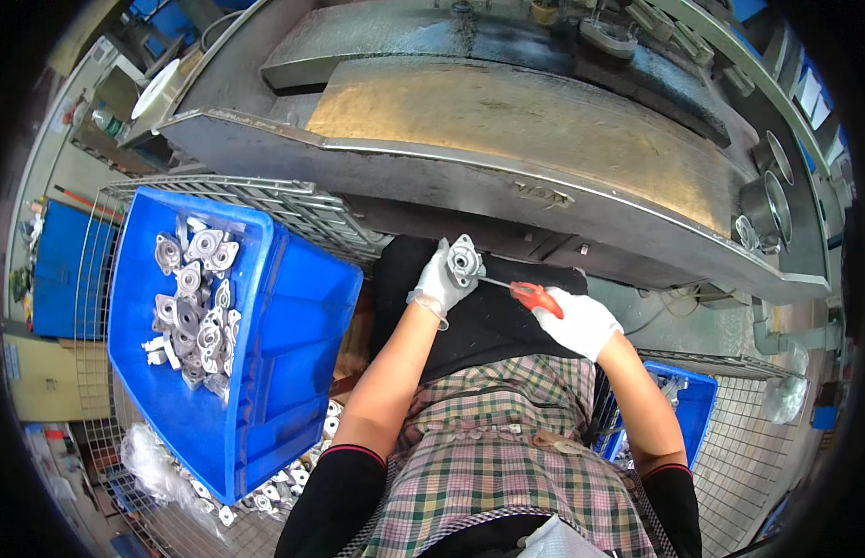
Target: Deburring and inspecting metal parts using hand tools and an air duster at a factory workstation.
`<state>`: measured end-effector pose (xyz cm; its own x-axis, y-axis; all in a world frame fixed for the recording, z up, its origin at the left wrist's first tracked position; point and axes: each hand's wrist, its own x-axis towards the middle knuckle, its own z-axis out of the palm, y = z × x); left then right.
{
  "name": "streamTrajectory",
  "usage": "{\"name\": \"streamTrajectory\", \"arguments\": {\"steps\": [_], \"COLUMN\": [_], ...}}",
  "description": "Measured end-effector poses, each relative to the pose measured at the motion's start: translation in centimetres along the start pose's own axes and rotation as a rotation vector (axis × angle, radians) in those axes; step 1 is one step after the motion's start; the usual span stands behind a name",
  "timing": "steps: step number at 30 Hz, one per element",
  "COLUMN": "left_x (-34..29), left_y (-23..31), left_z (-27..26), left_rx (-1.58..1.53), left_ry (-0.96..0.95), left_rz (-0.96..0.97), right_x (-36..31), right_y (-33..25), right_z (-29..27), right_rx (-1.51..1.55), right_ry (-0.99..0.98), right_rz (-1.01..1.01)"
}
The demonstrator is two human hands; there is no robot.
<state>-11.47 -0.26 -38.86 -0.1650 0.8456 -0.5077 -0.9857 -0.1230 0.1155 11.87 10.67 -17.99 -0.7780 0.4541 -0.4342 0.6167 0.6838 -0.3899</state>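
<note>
My left hand (442,285), in a white glove, is closed around a grey metal casting (464,259) with a round bore and flanged ears. My right hand (581,325), gloved as well, grips the red handle of a screwdriver-like hand tool (536,298). Its thin metal shaft reaches left to the lower right side of the casting. Whether the tip touches the metal is too small to tell. Both hands are over my dark-covered lap, in front of the bench.
A tilted blue bin (297,325) with several castings (186,316) stands at left, against wire mesh (293,200). More castings (283,488) lie below it. Ahead is a metal workbench (544,121) with a raised lip. Metal cups (772,209) sit at its right end. Another blue bin (697,409) is at right.
</note>
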Motion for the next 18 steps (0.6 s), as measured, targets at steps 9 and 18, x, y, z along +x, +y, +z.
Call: {"name": "streamTrajectory", "arguments": {"steps": [9,18], "left_x": [0.5,0.4], "left_y": [0.0,0.1], "left_z": [-0.5,-0.4], "left_rx": [-0.032,-0.077], "left_ry": [0.026,-0.017], "left_rz": [0.008,0.011], "right_x": [1.8,2.7], "right_y": [-2.2,-2.6], "right_z": [-0.8,-0.6], "right_rx": [-0.107,-0.101], "right_ry": [-0.101,-0.113], "right_rz": [0.01,-0.013]}}
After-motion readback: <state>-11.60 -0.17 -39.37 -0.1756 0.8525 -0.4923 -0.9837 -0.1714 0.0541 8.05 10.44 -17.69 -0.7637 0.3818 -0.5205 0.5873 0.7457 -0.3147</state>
